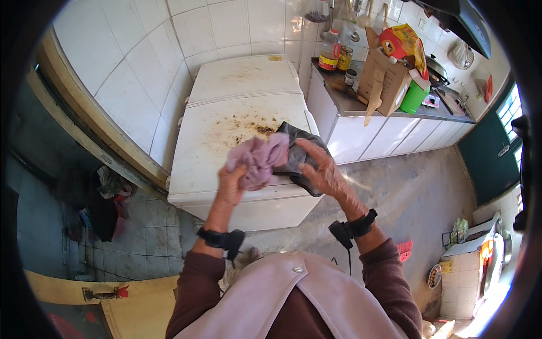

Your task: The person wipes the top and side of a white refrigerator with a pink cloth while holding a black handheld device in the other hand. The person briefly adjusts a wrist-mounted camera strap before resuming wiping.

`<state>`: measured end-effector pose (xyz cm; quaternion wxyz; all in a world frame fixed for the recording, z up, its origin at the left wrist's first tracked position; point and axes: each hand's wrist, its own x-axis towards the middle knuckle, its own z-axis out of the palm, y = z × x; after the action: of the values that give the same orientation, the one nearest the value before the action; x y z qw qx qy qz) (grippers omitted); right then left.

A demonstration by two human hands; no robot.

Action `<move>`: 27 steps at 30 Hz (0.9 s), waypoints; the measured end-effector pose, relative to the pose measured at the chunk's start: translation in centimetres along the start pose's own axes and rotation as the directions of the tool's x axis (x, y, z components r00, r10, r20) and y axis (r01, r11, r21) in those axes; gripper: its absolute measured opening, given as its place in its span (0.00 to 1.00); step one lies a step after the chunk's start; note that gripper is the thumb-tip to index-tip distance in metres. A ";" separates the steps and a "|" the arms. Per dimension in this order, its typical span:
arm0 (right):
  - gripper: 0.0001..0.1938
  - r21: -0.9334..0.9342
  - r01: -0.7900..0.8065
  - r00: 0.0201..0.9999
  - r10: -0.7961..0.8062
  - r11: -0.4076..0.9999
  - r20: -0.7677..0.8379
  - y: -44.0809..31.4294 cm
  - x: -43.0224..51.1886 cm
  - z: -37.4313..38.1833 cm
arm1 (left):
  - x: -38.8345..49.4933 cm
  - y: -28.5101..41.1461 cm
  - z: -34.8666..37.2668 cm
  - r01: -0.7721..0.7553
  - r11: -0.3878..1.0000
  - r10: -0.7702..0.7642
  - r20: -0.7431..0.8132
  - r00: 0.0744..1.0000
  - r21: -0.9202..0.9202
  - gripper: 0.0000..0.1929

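Note:
My left hand grips a crumpled pink cloth, raised over a white freezer-like appliance. To the right of the cloth is my right hand, its fingers spread and nothing plainly held in them. Beneath that hand a dark grey cloth with a black edge lies across the appliance's right edge, part of it hanging over. Brown stains and crumb-like bits mark the white top just beyond the pink cloth. Both wrists wear black straps with small devices.
At the right, a counter carries a cardboard box, a green container, an oil bottle and a jar. Tiled walls stand behind and left. A yellow door is at lower left; a bowl rests on the floor.

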<state>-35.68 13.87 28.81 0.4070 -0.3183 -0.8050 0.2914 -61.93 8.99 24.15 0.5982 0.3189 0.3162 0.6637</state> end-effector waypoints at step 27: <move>0.24 -0.758 -0.086 0.939 0.307 0.647 0.155 12.9 9.0 4.1 | -2.0 2.5 -12.6 -0.107 -0.130 0.671 0.167 0.722 0.986 0.23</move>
<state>-39.79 27.85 21.57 0.0946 -0.4993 -0.8610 0.0227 -73.36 6.35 18.58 -0.1150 0.5706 0.6768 0.4508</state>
